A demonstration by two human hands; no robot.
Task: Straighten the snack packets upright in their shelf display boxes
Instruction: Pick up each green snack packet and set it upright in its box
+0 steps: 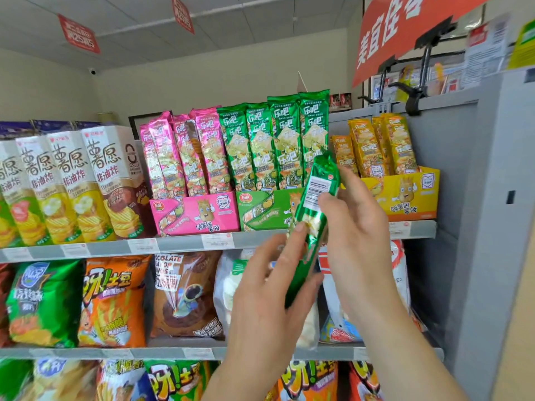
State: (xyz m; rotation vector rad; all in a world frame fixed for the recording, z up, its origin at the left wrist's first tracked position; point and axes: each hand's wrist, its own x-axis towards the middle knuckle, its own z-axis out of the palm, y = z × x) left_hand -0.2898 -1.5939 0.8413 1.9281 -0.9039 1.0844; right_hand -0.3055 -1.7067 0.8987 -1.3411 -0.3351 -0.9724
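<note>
Left hand [269,285] pinches the lower half of a tilted green packet [314,209]; right hand [356,227] pinches its barcode end, in front of the green box [257,211]. Behind: upright green packets [275,140] fill it; pink box [197,215] holds pink packets [179,151]; yellow box [405,195] holds yellow packets [376,146].

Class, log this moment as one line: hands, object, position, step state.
left hand: grips green packet, lower part | right hand: pinches upper part | packet: tilted, before green display box | step: not yet boxed
</note>
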